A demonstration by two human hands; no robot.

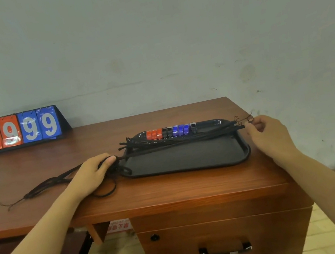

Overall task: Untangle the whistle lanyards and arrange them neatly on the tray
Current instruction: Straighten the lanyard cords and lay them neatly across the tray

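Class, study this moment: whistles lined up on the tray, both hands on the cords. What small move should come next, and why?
Probably lower the cord stretched between the left hand and right hand onto the tray. It runs straight beside the bundle behind it, and the whistles already stand in a row. A tangle on the desk still waits.

Two bare forearms reach in from the lower corners; no sleeves cover them; the left hand and right hand wear no gloves, rings or watches.
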